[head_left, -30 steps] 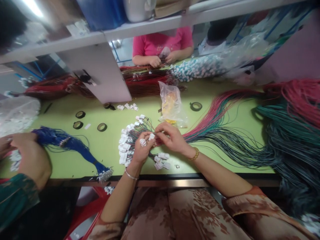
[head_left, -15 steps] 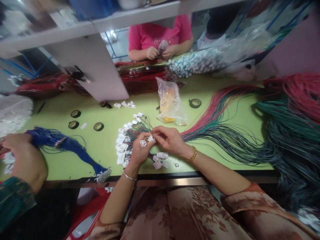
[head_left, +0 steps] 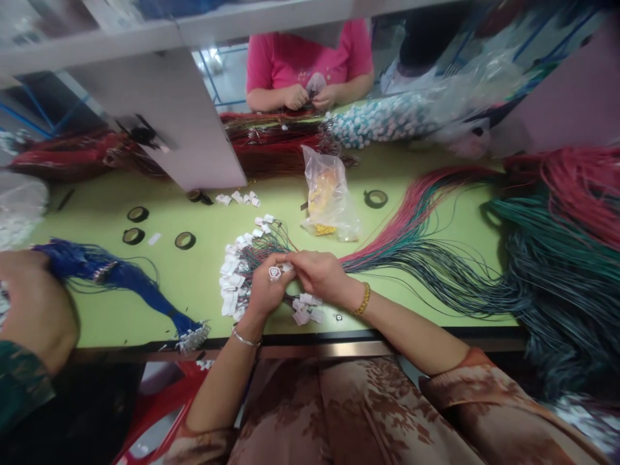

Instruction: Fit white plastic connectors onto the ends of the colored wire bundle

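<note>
Your left hand (head_left: 265, 287): pinches connector (head_left: 287, 267)
Your right hand (head_left: 323, 279): pinched closed alongside
Wires (head_left: 411, 259): likely light, limp; grip near connector

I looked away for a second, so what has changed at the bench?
The right hand has drawn slightly in toward the left hand, which still holds a small white plastic connector. No new grip or release is clear. The clear bag of yellow parts stayed put.

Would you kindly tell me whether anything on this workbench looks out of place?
Mildly: a small round piece lies alone near the front edge of the workbench, apart from the white connectors. Nothing looks clearly spilled or damaged.
</note>
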`<state>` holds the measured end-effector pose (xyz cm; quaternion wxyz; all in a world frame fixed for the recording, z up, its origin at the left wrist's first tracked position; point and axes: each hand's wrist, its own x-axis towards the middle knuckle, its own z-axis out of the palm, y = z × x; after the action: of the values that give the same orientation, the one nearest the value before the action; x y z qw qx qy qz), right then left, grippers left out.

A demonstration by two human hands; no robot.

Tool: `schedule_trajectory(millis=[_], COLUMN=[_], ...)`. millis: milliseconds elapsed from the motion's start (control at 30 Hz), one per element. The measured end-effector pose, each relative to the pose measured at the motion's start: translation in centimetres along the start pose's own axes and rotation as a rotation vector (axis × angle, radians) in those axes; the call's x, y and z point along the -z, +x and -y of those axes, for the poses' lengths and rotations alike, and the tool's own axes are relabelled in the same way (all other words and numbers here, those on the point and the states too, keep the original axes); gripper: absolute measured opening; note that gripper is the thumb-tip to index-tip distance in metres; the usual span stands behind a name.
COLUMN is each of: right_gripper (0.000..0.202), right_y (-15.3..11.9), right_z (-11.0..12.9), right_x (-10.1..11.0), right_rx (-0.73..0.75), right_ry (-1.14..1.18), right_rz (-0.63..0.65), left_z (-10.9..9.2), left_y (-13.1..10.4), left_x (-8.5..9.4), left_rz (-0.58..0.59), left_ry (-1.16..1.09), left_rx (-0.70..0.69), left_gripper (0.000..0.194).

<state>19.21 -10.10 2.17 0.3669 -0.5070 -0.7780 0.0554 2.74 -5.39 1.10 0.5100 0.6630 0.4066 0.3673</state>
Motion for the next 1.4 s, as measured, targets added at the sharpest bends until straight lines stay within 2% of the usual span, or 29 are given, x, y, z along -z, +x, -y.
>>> schedule_trajectory(millis=[133, 267, 367, 467, 567, 733, 833, 933, 1100, 1200, 1333, 1400], right_gripper=[0.038, 0.045, 0.034, 0.016, 0.012, 0.026, 0.024, 0.021, 0.018, 0.011, 0.007, 0.009], right_y=[-0.5, -0.7, -0.4, -0.1, -0.4, -0.4, 0.1, 0.7, 1.3, 1.3, 0.9, 0.7], right_z=[1.3, 2.5, 0.9, -2.5, -5.0, -5.7, -5.8, -5.2, -2.1, -1.4, -1.7, -2.0], right_x=[-0.6, -1.2, 0.0, 2.2, 3.5, 2.3, 2.0, 2.5, 2.6, 2.1, 1.6, 1.5], right_rx=[-0.091, -0.069, -0.153, -0.332, -0.470, -0.606, -0.680, -0.597, -0.367, -0.338, -0.294, -0.363], right_ry=[-0.018, 0.048, 0.158, 0.214, 0.340, 0.766, 0.747, 0.664, 0.690, 0.622, 0.449, 0.540], right_rz=[-0.027, -0.046, -0.015, 0.011, 0.010, -0.019, -0.069, -0.037, 0.116, 0.142, 0.128, 0.121], left_z=[0.4, 0.7, 0.6, 0.1, -0.5, -0.5, -0.5, -0.5, 0.1, 0.3, -0.1, -0.3], left_y=[-0.1, 0.0, 0.1, 0.0, -0.2, -0.2, -0.1, -0.1, 0.0, 0.0, 0.0, 0.0], left_x=[-0.1, -0.1, -0.2, -0.4, -0.6, -0.7, -0.7, -0.7, -0.6, -0.5, -0.4, -0.4], left_rz=[-0.055, -0.140, -0.068, 0.035, 0.069, 0.058, 0.038, 0.059, 0.065, 0.044, 0.037, 0.039], left_ry=[-0.041, -0.068, -0.068, -0.062, -0.155, -0.317, -0.345, -0.358, -0.350, -0.289, -0.077, -0.056], left_rx=[0.049, 0.074, 0.071, 0.045, 0.077, 0.151, 0.171, 0.170, 0.150, 0.129, 0.046, 0.035], left_gripper=[0.021, 0.021, 0.021, 0.023, 0.029, 0.034, 0.038, 0.039, 0.038, 0.035, 0.026, 0.025])
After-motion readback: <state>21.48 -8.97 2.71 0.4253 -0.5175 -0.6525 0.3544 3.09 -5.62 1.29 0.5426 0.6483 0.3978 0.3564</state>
